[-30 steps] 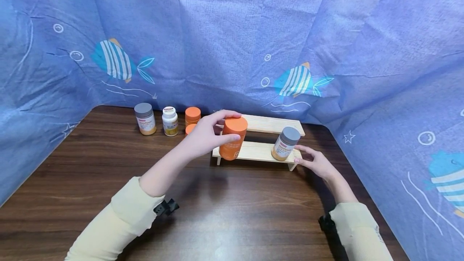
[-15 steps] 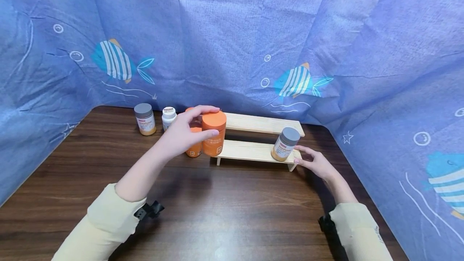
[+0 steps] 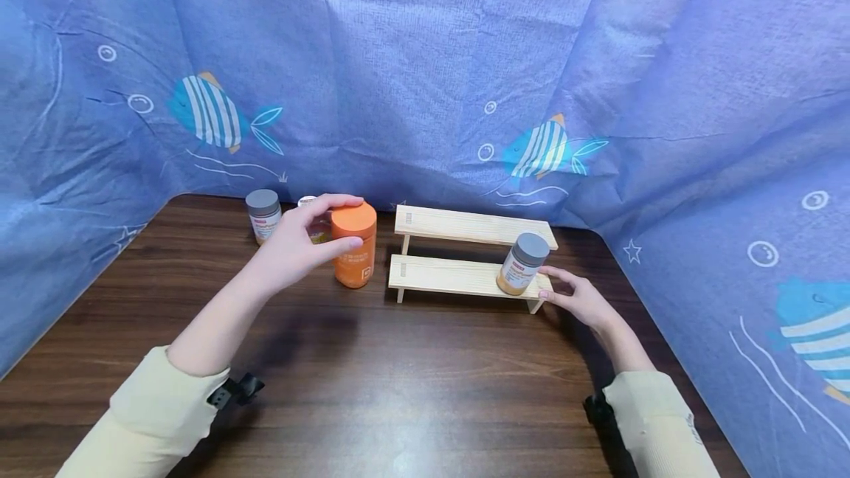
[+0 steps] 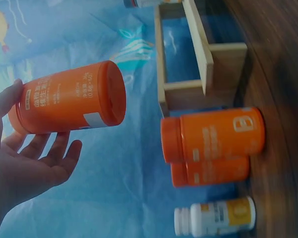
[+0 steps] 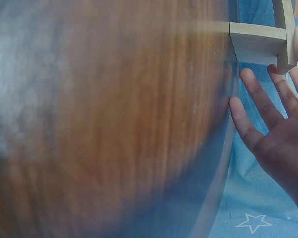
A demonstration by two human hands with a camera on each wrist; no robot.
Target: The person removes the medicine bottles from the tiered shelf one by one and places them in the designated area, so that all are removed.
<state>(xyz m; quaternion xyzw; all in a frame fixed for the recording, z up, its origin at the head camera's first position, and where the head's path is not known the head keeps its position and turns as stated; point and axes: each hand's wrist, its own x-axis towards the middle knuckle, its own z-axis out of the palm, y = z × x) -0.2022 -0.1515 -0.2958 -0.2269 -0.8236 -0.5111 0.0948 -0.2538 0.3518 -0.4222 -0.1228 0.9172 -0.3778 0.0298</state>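
Note:
In the head view my left hand [image 3: 288,253] holds an orange vitamin bottle [image 3: 355,253] between thumb and fingers, off the table. The left wrist view shows that bottle [image 4: 69,96] apart from two standing orange bottles [image 4: 218,134], which it hides in the head view. My right hand [image 3: 581,301] is at the right end of the two-step wooden rack [image 3: 445,275], thumb and fingertips by the lower board. In the right wrist view its fingers [image 5: 258,96] are spread and nearly straight. A grey-lidded jar [image 3: 521,268] stands on that board beside it.
Another grey-lidded jar [image 3: 263,212] stands at the back left of the dark wooden table [image 3: 425,382]. Between it and the orange bottles is a white bottle [image 4: 216,218], mostly covered by my left hand in the head view. A blue fish-print cloth [image 3: 425,80] hangs behind.
My left hand has moved left with the orange bottle, from in front of the rack to in front of the standing orange bottles. My right hand and the jar on the rack have stayed put.

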